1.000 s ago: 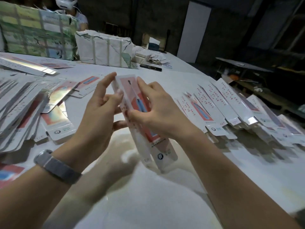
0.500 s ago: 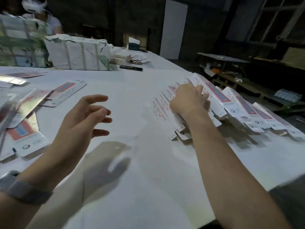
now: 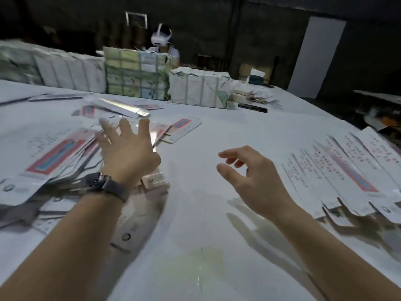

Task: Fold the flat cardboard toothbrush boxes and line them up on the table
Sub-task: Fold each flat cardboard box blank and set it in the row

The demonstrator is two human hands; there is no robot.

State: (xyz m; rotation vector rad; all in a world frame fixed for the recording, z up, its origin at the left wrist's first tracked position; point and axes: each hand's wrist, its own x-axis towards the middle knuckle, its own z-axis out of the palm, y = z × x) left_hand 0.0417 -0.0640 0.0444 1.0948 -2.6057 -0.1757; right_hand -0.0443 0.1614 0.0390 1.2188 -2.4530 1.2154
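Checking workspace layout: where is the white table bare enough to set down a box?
Bare table runs between the flat-box pile at left and the folded-box row at right, back toward the wrapped bundles. Both side edges are crowded.

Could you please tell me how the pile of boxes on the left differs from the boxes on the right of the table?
The left pile is a loose, overlapping heap at mixed angles; the right row is lined up side by side, nearly parallel. The left hand, fingers spread, reaches over the left pile; the right hand hangs beside the right row and holds nothing. Both groups lie on the white table and carry the same red and blue print.
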